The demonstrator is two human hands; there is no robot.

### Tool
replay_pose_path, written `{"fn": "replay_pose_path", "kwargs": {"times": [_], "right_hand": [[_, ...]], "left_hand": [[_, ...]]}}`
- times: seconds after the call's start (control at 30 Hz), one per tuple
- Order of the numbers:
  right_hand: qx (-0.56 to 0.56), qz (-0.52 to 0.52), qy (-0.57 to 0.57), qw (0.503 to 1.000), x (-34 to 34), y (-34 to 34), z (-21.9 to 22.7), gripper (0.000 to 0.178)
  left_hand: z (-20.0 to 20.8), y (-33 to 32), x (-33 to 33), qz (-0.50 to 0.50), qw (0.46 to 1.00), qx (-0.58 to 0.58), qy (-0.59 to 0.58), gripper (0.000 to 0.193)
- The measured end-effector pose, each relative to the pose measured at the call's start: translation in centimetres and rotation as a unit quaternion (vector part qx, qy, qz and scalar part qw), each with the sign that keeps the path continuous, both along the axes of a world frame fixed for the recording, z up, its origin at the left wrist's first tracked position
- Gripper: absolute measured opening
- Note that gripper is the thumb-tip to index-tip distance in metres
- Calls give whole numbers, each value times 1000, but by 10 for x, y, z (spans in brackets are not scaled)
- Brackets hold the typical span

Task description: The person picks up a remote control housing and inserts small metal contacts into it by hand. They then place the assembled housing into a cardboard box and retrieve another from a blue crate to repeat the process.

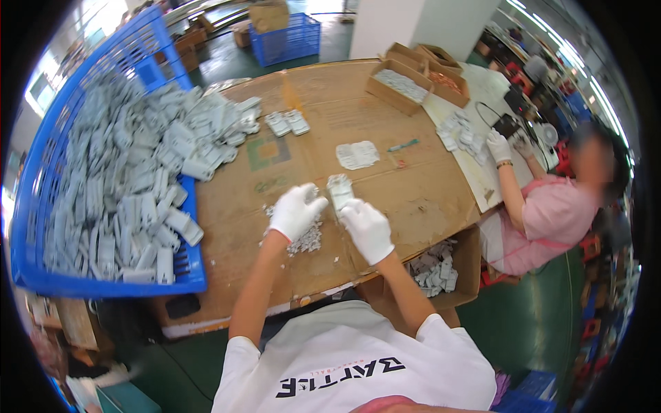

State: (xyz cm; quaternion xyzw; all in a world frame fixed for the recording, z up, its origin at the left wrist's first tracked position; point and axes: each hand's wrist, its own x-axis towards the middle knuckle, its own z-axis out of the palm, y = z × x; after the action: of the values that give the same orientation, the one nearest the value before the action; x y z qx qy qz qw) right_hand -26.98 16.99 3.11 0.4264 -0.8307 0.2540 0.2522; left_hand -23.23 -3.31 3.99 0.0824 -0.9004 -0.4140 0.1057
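Note:
Both my hands wear white gloves. A pale grey plastic housing point(338, 186) stands out beyond the fingers of my right hand point(369, 232), which are closed on its near end. Just left of it, my left hand point(297, 212) is curled with thumb and fingers drawn together; whatever they hold, if anything, is too small to make out. Under and beside that hand lies a heap of small white plastic bits point(309, 239). Two more housings point(288, 123) sit side by side farther back on the cardboard-covered table point(234, 220).
A blue crate point(196, 265) on its side spills many grey housings at left. Ahead lie a crumpled white sheet point(357, 155) and a teal-handled tool point(403, 145). Cardboard boxes point(398, 87) stand far right; a box of white pieces point(438, 274) is near right. A gloved co-worker point(551, 213) sits right.

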Motion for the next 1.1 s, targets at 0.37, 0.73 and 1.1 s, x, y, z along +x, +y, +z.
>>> {"fn": "replay_pose_path", "kwargs": {"times": [0.37,0.73,1.1], "right_hand": [[103,-317,53,941,-303,203,-36,7],[-8,107,-110,988,-60,-24,-35,26],[40,54,-167,984,-48,-64,-57,8]], "left_hand": [[-63,-112,-180,35,924,-377,57,54],[-44,-118,-100,103,922,-372,-36,15],[-11,-110,-58,118,903,-365,-196,24]]}}
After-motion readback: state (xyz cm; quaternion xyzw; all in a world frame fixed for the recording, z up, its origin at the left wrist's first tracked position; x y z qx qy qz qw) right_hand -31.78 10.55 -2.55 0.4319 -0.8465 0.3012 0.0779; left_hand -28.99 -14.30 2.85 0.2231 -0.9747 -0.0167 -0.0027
